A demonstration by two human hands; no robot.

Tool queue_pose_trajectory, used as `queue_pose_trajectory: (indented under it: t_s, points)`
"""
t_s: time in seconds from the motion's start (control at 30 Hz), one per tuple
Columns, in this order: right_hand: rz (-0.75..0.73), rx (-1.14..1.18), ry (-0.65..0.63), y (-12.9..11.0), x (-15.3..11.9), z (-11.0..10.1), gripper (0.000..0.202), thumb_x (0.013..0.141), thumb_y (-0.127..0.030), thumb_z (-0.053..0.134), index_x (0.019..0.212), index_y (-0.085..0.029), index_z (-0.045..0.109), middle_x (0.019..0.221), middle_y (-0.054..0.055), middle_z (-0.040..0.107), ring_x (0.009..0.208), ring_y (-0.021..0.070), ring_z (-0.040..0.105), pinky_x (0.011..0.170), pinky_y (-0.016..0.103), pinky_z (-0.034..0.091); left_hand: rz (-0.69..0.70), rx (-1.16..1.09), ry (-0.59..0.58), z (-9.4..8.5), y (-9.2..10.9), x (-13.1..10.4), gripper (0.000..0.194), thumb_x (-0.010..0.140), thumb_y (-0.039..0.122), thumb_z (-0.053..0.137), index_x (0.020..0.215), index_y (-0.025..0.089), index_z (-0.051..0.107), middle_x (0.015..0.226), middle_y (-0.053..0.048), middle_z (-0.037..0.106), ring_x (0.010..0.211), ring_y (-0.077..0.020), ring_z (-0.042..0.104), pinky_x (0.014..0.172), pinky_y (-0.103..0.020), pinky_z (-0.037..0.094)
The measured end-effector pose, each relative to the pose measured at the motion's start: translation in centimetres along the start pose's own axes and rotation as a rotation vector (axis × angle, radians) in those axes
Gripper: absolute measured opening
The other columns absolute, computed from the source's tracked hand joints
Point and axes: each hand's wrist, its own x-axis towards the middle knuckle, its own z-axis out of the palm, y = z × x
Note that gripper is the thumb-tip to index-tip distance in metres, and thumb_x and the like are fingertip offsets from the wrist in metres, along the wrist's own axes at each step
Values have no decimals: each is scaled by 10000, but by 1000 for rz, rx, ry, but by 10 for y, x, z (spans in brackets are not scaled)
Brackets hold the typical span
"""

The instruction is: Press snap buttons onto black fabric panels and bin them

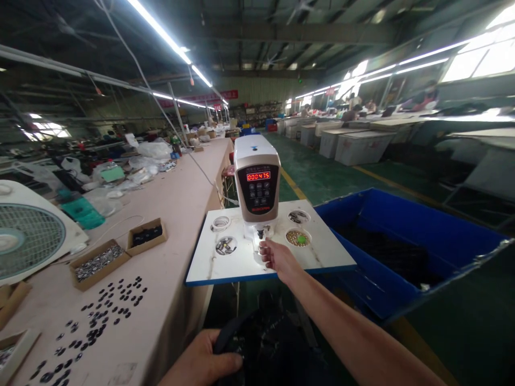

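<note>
My left hand (211, 355) is closed on a piece of dark cloth (265, 343), thumb on top, low in the frame. My right hand (279, 258) reaches forward to the lit working head of a white button press machine (258, 177) with a red number display. Its fingers are curled together just under the press head; whatever is between them is too small to make out. Around the machine lies a white tabletop (241, 272) with round wells. Gold-coloured small parts (296, 238) fill the well beside my right hand, and silver metal parts (226, 245) lie in the left one.
On the long table at left, dark round buttons (96, 324) are scattered near cardboard boxes of metal parts (98, 262) and dark parts (147, 235). A white fan (30, 236) stands beyond. A blue bin (454, 225) with dark cloth stands at right. People work in the background.
</note>
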Motion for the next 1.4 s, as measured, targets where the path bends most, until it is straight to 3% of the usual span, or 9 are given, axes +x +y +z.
queue_pose_trajectory:
  t_s: [0.1,0.17,0.2,0.27,0.4,0.67,0.83,1.03,1.4]
  points:
    - [-306,-343,-219,11,-41,-7,382,794,-436,776,1077,-183,726,1073,74,703,983,211,631,882,318,486,72,102,-62,-6,24,18,345,681,410,822,853,130,718,752,-24,681,656,-138,578,621,-230,430]
    - [-540,-651,-416,13,-63,-13,696,605,-463,902,1223,-217,697,1319,97,629,1235,307,531,1094,414,359,100,213,-74,-8,40,30,332,678,409,820,829,134,711,722,-7,652,612,-114,510,590,-224,384]
    - [-589,-759,-492,13,-69,-16,780,559,-456,924,1262,-226,678,1344,98,618,1255,327,518,1112,431,338,118,267,-93,-8,48,36,323,680,403,820,815,133,707,715,-1,637,614,-109,488,594,-226,370]
    - [-518,-821,-556,9,-72,-21,687,611,-414,901,1234,-222,686,1210,77,691,1124,301,604,1013,396,424,158,331,-127,-9,63,50,311,695,394,813,820,131,704,717,8,621,637,-108,472,622,-231,362]
    - [-279,-719,-498,2,-55,-33,333,769,-327,773,1069,-194,715,913,3,721,826,191,639,731,266,465,152,343,-154,-10,79,83,325,721,408,795,863,132,697,707,13,616,622,-103,469,618,-233,349]
    - [-58,-637,-421,3,-18,-55,357,782,-471,728,883,-128,714,705,-4,641,647,138,534,586,237,364,117,266,-181,-13,87,138,271,692,350,783,819,129,690,678,2,639,574,-102,505,586,-232,356]
    - [-176,-698,-422,-15,19,-61,307,809,-450,699,846,-145,712,712,-17,633,660,138,522,610,243,350,105,255,-159,-21,108,169,319,675,350,757,909,139,708,768,-30,705,639,-134,590,647,-248,420]
    - [-333,-814,-349,-20,57,-63,271,859,-418,643,842,-154,699,726,-20,627,676,142,542,616,239,351,125,387,-100,-33,132,202,232,659,327,713,817,159,689,660,7,659,559,-136,537,578,-257,379]
    - [-488,-985,-232,-24,76,-54,219,871,-351,628,856,-169,748,815,4,743,792,205,661,653,242,397,228,622,-1,-42,151,222,236,631,327,686,812,187,743,801,14,708,840,-236,586,788,-312,409]
